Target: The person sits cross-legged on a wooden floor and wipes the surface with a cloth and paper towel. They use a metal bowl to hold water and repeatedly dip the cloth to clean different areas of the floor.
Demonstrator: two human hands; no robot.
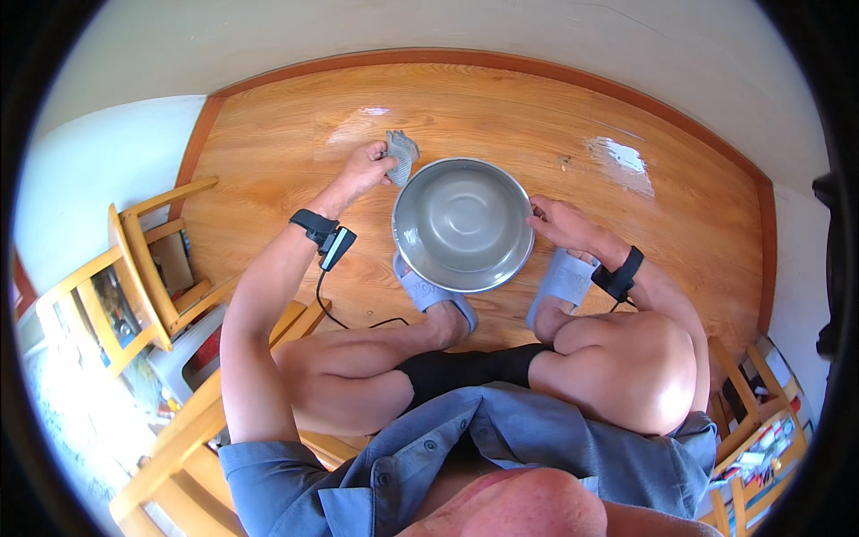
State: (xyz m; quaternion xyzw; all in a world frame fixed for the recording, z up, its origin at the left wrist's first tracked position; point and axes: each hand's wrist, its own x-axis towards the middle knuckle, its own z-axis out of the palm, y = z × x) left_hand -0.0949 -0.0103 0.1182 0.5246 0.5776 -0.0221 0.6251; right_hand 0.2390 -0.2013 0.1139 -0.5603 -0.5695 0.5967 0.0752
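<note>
The left hand [369, 167], arm extended forward, pinched a grey cloth [402, 157], while the right hand [565, 222], angled inward, gripped the metal basin's [416, 215] right rim

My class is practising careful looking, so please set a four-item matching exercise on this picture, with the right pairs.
1. cloth
2. basin
3. slippers
4. skirting board

A. worn on the feet
B. along the foot of the wall
C. held in the left hand
D. with the right hand at its rim

Pairs: 1-C, 2-D, 3-A, 4-B
</note>
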